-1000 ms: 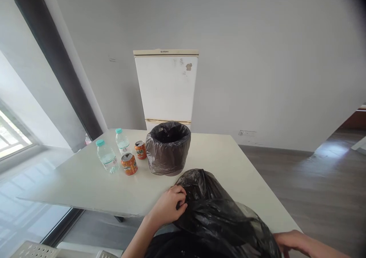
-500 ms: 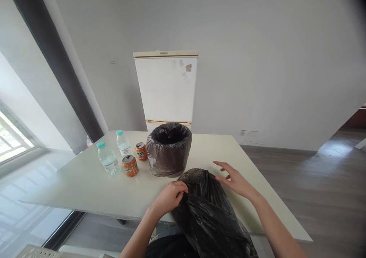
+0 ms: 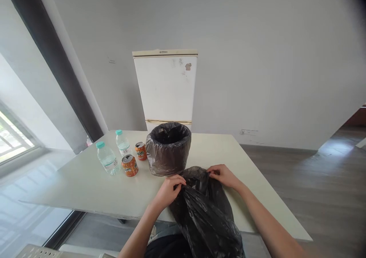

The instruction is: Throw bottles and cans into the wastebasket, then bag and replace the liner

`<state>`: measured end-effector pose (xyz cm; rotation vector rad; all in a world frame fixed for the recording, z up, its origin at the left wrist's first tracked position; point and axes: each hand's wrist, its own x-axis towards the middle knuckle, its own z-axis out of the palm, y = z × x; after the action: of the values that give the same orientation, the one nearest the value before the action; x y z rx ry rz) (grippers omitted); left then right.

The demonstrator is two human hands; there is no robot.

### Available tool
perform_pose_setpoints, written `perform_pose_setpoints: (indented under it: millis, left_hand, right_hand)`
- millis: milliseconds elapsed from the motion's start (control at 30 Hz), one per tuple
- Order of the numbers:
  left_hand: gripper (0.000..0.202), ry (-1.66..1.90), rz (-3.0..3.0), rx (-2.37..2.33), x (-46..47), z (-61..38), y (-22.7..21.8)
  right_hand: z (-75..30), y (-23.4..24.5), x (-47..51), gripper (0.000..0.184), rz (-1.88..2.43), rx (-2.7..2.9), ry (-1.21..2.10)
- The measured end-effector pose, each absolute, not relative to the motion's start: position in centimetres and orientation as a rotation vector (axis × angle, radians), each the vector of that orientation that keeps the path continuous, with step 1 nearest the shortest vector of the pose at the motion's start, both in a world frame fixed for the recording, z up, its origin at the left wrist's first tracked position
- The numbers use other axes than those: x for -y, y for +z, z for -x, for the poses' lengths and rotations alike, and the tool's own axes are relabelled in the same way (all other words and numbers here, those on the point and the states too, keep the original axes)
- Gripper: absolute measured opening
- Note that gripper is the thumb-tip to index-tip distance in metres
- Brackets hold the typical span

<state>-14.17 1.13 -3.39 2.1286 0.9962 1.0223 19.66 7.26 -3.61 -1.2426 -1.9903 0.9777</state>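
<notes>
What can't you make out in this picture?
Head view: lower end of black plastic bag, cut off by bottom edge.
Head view: floor of bag-lined bin, hidden by its near wall.
Head view: base of refrigerator, hidden behind table.
Head view: lettering on plastic bottle labels, too small.

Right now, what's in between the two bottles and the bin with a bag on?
Two orange cans stand between the bottles and the bin in the head view.

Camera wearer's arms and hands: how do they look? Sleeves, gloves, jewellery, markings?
Left hand and right hand are bare, with no gloves, rings or bracelets visible. The forearms are slim and uncovered: no sleeves, watch, cables or markings show.
</notes>
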Motion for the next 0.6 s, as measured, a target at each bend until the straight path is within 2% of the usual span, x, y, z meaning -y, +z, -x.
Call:
perform_pose_setpoints:
  millis: [67, 267, 467, 533, 600]
  left_hand:
    - [0.034, 1.053, -2.138, -1.039, -1.1, 14.1, -3.5]
    - [0.032, 1.31, -2.094, -1.415, -0.6, 14.8, -3.1]
    - [0.037, 1.433, -2.116, -1.606, 2.3, 12.6, -0.4]
    - [0.031, 1.409, -2.193, -1.544, 3.8, 10.9, 0.7]
    - [0.029, 1.302, -2.312, -1.413, 5.4, 9.0, 1.5]
  right_hand:
    - [-20.3, -4.0, -7.9, 0.032, 1.286, 1.856, 0.883]
    - [-25.9, -3.2, -9.0, 0.031, 1.518, 1.431, 0.617]
    - [-28.4, -3.9, -7.1, 0.038, 1.686, 1.052, 0.363]
    - [-28.4, -4.1, -6.1, 0.041, 1.636, 0.861, 0.367]
    - [-28.2, -4.1, -5.3, 0.041, 1.546, 0.774, 0.535]
